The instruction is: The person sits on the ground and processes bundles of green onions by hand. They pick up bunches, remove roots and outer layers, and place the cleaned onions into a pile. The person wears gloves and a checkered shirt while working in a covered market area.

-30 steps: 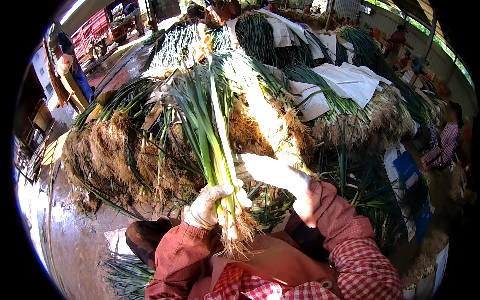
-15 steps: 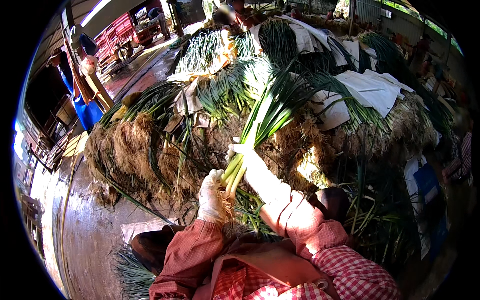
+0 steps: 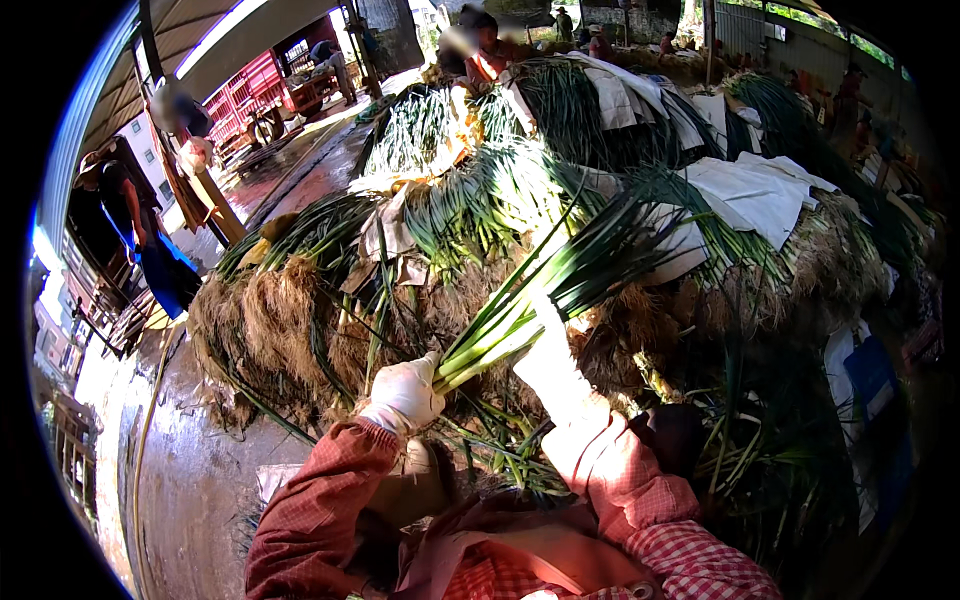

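A bunch of green onions (image 3: 497,338) slants up to the right in front of me, its dark leaves fanning out toward the pile. My left hand (image 3: 404,393), in a pale glove, is closed round the lower white ends, so the roots there are hidden. Farther up the stalks my right hand (image 3: 548,345), gloved too, grips the bunch from the right. Strong sun bleaches that hand, and its separate fingers are hard to make out. Loose green stalks (image 3: 510,440) lie just below the bunch, near my knees.
A big heap of green onions (image 3: 480,200) with brown roots (image 3: 275,310) rises ahead, partly under white sheets (image 3: 755,195). A person in a blue apron (image 3: 150,235) stands at the left by a post. Wet floor (image 3: 215,480) with a hose (image 3: 148,440) lies left; a red truck (image 3: 245,90) stands behind.
The bunch has tipped from nearly upright to a slant toward the right. My left hand has moved left and slightly down, my right hand slightly right. The person at the left shows more fully.
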The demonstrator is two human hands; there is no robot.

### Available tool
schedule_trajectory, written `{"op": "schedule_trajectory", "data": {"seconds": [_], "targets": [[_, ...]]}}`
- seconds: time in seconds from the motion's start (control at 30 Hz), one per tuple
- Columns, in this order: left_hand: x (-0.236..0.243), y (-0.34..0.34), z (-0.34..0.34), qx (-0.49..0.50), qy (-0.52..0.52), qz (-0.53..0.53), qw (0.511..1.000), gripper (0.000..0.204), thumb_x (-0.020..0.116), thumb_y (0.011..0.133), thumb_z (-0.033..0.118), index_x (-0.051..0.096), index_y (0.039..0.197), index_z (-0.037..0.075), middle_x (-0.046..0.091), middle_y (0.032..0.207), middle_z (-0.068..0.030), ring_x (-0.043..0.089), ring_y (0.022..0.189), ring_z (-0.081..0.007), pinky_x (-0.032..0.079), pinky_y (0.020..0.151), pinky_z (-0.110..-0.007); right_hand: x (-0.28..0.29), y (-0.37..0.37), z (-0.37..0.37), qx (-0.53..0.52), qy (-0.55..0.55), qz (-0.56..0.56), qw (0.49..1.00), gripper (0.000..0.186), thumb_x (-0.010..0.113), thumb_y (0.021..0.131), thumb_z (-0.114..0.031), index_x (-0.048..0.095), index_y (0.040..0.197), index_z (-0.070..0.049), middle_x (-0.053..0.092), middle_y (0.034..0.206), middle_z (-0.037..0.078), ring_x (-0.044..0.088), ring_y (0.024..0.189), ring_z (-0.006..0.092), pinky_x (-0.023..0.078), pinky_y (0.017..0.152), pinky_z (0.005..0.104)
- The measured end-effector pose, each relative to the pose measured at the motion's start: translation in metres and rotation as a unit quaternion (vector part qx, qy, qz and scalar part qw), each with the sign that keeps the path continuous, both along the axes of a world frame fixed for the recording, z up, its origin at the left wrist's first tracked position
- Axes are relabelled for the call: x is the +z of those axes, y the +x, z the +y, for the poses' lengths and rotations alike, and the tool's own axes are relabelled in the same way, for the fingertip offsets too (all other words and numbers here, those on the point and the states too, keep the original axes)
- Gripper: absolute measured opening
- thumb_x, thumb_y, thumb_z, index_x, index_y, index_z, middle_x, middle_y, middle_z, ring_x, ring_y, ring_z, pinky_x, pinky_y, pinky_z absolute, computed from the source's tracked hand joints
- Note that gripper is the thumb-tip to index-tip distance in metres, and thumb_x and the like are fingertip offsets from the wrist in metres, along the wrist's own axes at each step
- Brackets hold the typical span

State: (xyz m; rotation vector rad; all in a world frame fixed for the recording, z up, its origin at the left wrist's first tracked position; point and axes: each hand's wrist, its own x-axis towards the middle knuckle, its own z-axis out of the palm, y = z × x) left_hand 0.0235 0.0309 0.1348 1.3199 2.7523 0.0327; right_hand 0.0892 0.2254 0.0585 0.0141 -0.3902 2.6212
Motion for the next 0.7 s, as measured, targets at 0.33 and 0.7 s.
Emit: {"op": "schedule_trajectory", "data": {"seconds": [0.33,0.7], "targets": [[0.127,-0.062,-0.2,-0.008,0.143,0.316,0.938,0.023,0.06,0.07,0.011,0.059,0.093,0.008,0.055,0.065,-0.0133,0.057,0.059,-0.0299,0.044,0.053,-0.04,-0.08,0.107,0.251,-0.244,0.017,-0.13,0.961,0.044,0.044,0.093,-0.035,0.051,0.118,0.001,0.059,0.115,0.013,0.056,0.106,0.0243,0.047,0.087,0.034],[0.175,-0.022,-0.268,0.356,0.26,-0.237,0.866,0.02,0.064,0.064,0.0,0.06,0.083,-0.004,0.057,0.06,-0.0099,0.056,0.047,-0.018,0.045,0.043,-0.029,-0.072,0.066,0.175,-0.075,0.148,-0.275,0.947,0.046,0.046,0.094,-0.033,0.042,0.132,-0.008,0.053,0.126,0.01,0.054,0.109,0.0226,0.043,0.093,0.0333]]}}
